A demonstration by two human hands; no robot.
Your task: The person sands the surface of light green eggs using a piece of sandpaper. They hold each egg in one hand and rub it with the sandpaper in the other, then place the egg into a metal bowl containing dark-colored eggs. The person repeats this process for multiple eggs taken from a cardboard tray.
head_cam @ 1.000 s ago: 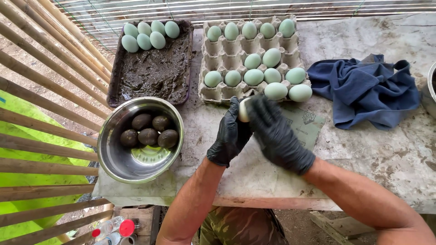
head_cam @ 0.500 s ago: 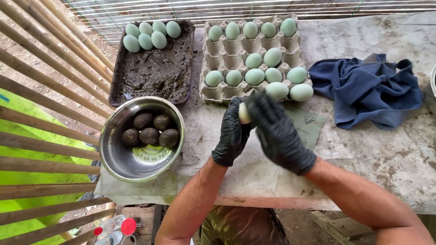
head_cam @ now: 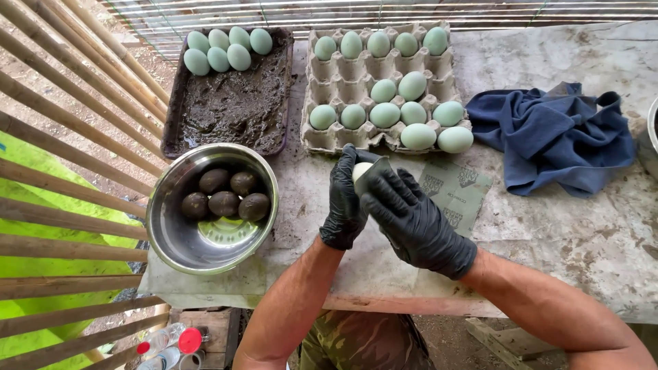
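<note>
We hold pale egg (head_cam: 359, 170) over worktop (head_cam: 576, 233) centre: left hand (head_cam: 345, 205) fingers clamped on it, right hand (head_cam: 415, 223) presses sandpaper piece (head_cam: 375, 170) against shell. Five mud-coated eggs (head_cam: 224, 195) in steel bowl (head_cam: 179, 241) at 9 o'clock; carton (head_cam: 343, 68) at 12 o'clock holds many uncoated.

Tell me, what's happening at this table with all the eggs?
A person in black gloves holds a pale egg in the left hand while the right hand presses a small sheet of sandpaper against it. Behind the hands, a cardboard egg tray is partly filled with pale green eggs. To the left, a metal bowl holds five mud-coated eggs, and a dark tray of mud carries more green eggs at its far end. A blue cloth lies to the right.
</note>
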